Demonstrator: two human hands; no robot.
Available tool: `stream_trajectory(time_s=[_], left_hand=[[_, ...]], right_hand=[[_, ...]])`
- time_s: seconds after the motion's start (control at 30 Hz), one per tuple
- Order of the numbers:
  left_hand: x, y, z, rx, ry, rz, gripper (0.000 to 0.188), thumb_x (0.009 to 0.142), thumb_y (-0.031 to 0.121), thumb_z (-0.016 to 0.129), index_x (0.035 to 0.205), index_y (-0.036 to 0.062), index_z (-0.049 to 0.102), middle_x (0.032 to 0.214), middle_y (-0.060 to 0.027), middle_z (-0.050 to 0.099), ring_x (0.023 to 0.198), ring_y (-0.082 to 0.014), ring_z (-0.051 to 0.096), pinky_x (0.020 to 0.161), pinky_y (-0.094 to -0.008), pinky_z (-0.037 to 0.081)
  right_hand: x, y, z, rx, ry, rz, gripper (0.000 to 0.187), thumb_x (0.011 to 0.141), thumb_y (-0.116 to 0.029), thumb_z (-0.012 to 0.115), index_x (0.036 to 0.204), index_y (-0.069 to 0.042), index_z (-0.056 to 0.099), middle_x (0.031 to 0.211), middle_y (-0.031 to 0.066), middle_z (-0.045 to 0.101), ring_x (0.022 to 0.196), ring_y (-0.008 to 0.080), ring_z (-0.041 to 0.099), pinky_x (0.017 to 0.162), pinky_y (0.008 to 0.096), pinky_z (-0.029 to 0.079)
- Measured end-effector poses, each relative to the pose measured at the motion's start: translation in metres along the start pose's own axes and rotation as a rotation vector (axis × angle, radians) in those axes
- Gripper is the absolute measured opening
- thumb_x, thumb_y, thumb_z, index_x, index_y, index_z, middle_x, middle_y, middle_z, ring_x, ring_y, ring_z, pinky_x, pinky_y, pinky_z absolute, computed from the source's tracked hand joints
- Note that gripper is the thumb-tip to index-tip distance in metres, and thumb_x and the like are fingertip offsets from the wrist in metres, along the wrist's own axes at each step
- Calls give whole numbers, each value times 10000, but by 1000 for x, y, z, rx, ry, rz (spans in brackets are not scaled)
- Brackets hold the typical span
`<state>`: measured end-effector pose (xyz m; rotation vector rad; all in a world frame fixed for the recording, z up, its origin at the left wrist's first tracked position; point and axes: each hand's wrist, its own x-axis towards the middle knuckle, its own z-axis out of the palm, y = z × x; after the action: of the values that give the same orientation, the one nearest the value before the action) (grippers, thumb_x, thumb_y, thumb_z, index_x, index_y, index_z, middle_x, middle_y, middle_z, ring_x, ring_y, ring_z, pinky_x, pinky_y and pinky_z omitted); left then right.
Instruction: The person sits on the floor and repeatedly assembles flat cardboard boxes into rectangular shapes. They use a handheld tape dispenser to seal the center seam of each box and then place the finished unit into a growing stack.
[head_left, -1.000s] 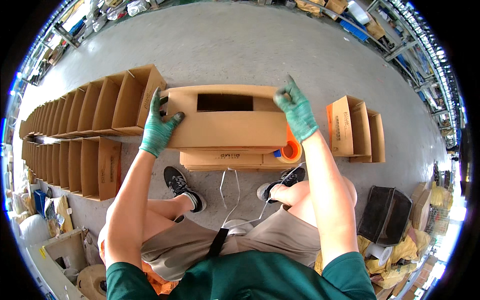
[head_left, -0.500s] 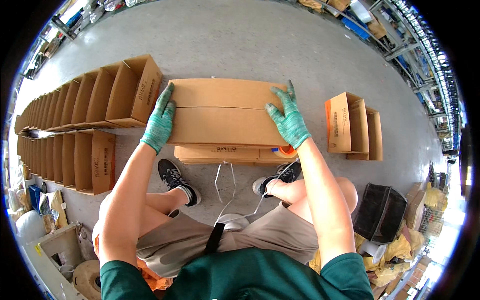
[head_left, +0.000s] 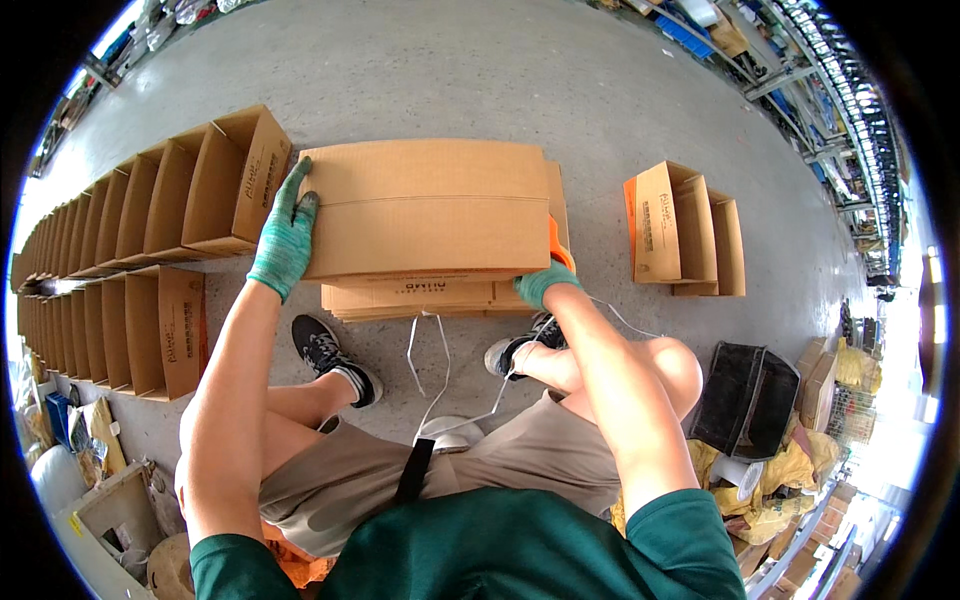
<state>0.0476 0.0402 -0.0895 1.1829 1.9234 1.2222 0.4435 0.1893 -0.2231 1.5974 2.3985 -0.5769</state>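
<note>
A closed cardboard box [head_left: 425, 215] rests in front of me on a stack of flat cardboard [head_left: 420, 298], a seam running across its top. My left hand [head_left: 284, 238], in a green glove, clasps the box's left side, thumb toward the top face. At the box's near right corner, my gloved right hand [head_left: 545, 282] is closed around what looks like an orange tape dispenser [head_left: 560, 240]. The box partly hides that dispenser and the right hand's fingers. A white strap [head_left: 440, 370] hangs between my legs, below the stack.
Long rows of open cardboard boxes [head_left: 235, 180] stand at the left. Two open boxes [head_left: 660, 225] sit to the right. A black crate [head_left: 745, 400] and yellow sacks [head_left: 790, 490] lie at the lower right. Shelving [head_left: 790, 80] lines the far right.
My right hand has left the box's right side and come down to the near corner, taking hold of the orange dispenser. The left hand stays on the box.
</note>
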Motion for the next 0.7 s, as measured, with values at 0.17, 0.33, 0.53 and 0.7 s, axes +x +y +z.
stream_trajectory(time_s=[0.17, 0.33, 0.53, 0.7], left_hand=[[1, 6, 0, -23, 1, -18, 473, 1045, 123, 482, 1507, 177, 403, 1490, -93, 449, 1331, -179, 410, 1161, -312, 295], [-1, 9, 3, -31, -10, -18, 487, 1037, 116, 499, 1509, 180, 399, 1468, -71, 461, 1240, -161, 460, 1134, -301, 330], [-3, 15, 1, -47, 3, -110, 503, 1021, 96, 522, 1503, 167, 402, 1442, -85, 474, 1204, -195, 499, 1110, -309, 371], [-1, 7, 2, -40, -6, -12, 501, 1006, 68, 535, 1486, 150, 417, 1461, -108, 446, 1214, -222, 511, 1083, -330, 408]], right_hand=[[14, 12, 27, 158, 162, -94, 391, 839, -250, 678, 1199, -105, 632, 1170, 153, 680, 1055, 341, 640, 867, 401, 511], [37, 44, -93, 974, 265, 67, 433, 838, -327, 710, 1208, -113, 643, 1157, 92, 677, 971, 251, 668, 820, 372, 542], [-14, -78, -267, 1237, 244, -536, 588, 883, -385, 692, 1342, -42, 560, 1094, 67, 668, 974, 138, 643, 814, 276, 563], [-8, -124, -260, 909, -191, -585, 507, 830, -377, 785, 1201, -43, 692, 1022, 57, 716, 932, 136, 661, 869, 295, 548]])
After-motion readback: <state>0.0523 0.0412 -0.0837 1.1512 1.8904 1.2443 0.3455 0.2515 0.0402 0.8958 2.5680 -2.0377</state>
